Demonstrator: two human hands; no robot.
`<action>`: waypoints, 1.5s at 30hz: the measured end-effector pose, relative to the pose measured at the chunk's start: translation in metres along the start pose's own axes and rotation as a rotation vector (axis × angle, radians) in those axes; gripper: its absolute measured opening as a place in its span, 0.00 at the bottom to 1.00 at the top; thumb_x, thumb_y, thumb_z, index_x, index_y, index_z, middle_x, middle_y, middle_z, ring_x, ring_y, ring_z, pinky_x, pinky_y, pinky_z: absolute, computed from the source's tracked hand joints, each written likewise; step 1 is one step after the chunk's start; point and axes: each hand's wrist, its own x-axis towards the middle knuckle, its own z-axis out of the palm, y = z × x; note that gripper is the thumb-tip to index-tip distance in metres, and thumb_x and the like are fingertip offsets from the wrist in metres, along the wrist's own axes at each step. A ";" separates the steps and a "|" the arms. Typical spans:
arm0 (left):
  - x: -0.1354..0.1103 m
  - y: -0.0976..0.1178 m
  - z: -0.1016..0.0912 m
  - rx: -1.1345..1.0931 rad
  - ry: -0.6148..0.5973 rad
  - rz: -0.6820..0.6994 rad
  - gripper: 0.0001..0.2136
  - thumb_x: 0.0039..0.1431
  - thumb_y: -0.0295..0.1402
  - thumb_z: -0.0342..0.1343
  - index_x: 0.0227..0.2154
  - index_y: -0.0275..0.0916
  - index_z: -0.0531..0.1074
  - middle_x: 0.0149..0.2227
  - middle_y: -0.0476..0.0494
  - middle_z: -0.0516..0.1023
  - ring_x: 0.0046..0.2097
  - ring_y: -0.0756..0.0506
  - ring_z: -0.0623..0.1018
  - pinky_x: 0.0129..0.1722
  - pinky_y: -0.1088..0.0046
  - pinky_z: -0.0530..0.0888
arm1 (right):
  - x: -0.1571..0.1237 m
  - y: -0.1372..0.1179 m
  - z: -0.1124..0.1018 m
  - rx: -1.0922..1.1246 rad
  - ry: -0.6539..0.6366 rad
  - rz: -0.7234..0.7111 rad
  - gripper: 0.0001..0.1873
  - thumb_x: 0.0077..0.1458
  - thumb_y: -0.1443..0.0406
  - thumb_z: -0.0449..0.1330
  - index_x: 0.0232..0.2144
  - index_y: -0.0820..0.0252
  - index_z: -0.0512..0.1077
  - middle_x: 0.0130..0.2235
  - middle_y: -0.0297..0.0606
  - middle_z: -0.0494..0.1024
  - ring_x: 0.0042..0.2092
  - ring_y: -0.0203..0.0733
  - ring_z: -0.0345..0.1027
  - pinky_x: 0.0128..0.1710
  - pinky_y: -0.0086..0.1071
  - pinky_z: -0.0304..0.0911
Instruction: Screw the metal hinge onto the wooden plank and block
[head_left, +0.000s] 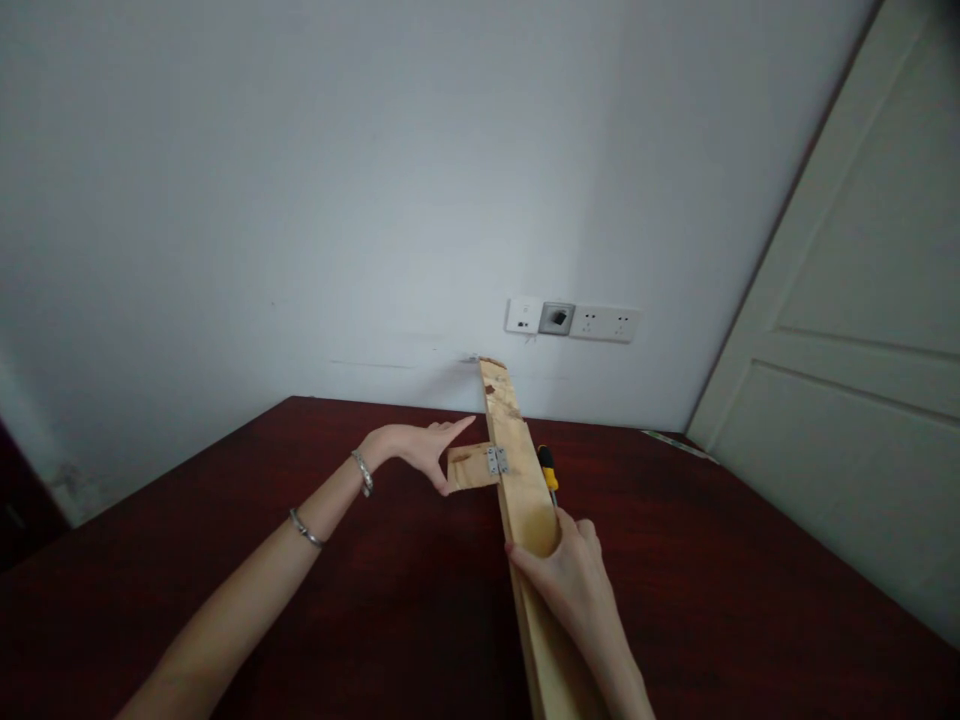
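Observation:
A long pale wooden board (pixel 516 445) runs away from me, its far end by the wall. A metal hinge (pixel 497 460) joins it to a short wooden piece (pixel 469 467) sticking out to the left. My right hand (pixel 566 560) is closed around the board's near part, thumb over the left edge and fingers at the right. My left hand (pixel 424 450) is open at the short piece's left end, thumb and fingers spread apart; whether it touches is hard to tell. A black and yellow screwdriver (pixel 549 470) shows right of the board, its shaft end hidden near my right hand.
The dark red tabletop (pixel 360 600) lies under everything and ends at a white wall (pixel 300 200). Sockets (pixel 604 323) sit on the wall just above the board's far end. A pale panelled door (pixel 847 330) stands at the right, with a thin strip (pixel 681 446) at the table's back right edge.

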 end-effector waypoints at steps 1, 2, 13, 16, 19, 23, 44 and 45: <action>0.002 -0.002 -0.008 -0.012 0.003 0.019 0.61 0.36 0.46 0.67 0.66 0.35 0.30 0.67 0.26 0.39 0.66 0.31 0.46 0.61 0.56 0.53 | 0.000 0.003 -0.004 0.017 0.000 0.005 0.29 0.44 0.50 0.57 0.45 0.62 0.68 0.38 0.44 0.66 0.45 0.55 0.66 0.40 0.40 0.64; 0.005 -0.004 -0.014 -0.029 0.006 0.044 0.59 0.39 0.46 0.66 0.66 0.34 0.32 0.67 0.27 0.40 0.66 0.33 0.48 0.61 0.59 0.53 | 0.001 0.006 -0.008 0.029 0.007 0.008 0.29 0.44 0.51 0.57 0.46 0.62 0.68 0.38 0.43 0.66 0.45 0.54 0.66 0.41 0.40 0.64; 0.088 -0.031 -0.003 0.038 0.075 0.103 0.28 0.54 0.32 0.51 0.60 0.38 0.59 0.54 0.38 0.72 0.50 0.43 0.74 0.50 0.70 0.68 | 0.023 0.119 -0.078 -0.005 0.159 0.034 0.35 0.41 0.55 0.60 0.50 0.69 0.68 0.38 0.41 0.68 0.43 0.48 0.66 0.49 0.38 0.61; 0.110 -0.027 0.011 0.120 0.125 0.151 0.23 0.53 0.32 0.51 0.54 0.39 0.67 0.53 0.40 0.72 0.50 0.43 0.74 0.50 0.69 0.68 | 0.028 0.155 -0.093 -0.096 0.183 0.072 0.37 0.42 0.55 0.59 0.51 0.74 0.66 0.39 0.43 0.67 0.44 0.49 0.65 0.50 0.37 0.60; 0.129 -0.020 0.021 0.182 0.121 0.171 0.21 0.54 0.32 0.50 0.52 0.40 0.70 0.52 0.40 0.73 0.49 0.42 0.74 0.49 0.69 0.68 | 0.035 0.185 -0.103 -0.185 0.188 0.098 0.37 0.42 0.56 0.60 0.51 0.76 0.66 0.40 0.45 0.66 0.45 0.50 0.64 0.50 0.37 0.59; 0.147 -0.009 0.026 0.233 0.102 0.219 0.20 0.55 0.31 0.49 0.51 0.38 0.70 0.52 0.38 0.73 0.50 0.42 0.74 0.49 0.68 0.68 | 0.044 0.213 -0.111 -0.252 0.148 0.143 0.35 0.43 0.57 0.59 0.51 0.75 0.66 0.39 0.44 0.65 0.45 0.50 0.63 0.50 0.37 0.59; 0.169 0.004 0.051 0.302 0.118 0.293 0.21 0.54 0.27 0.49 0.53 0.37 0.69 0.52 0.38 0.74 0.51 0.42 0.75 0.50 0.68 0.68 | 0.069 0.239 -0.092 -0.340 0.029 0.170 0.34 0.43 0.52 0.57 0.48 0.71 0.68 0.43 0.49 0.67 0.48 0.54 0.64 0.49 0.39 0.60; 0.169 0.003 0.053 0.287 0.115 0.293 0.21 0.54 0.26 0.49 0.53 0.37 0.69 0.52 0.38 0.74 0.51 0.42 0.75 0.50 0.69 0.68 | 0.070 0.241 -0.092 -0.340 0.025 0.175 0.34 0.43 0.52 0.57 0.48 0.71 0.68 0.43 0.48 0.67 0.48 0.54 0.64 0.49 0.39 0.60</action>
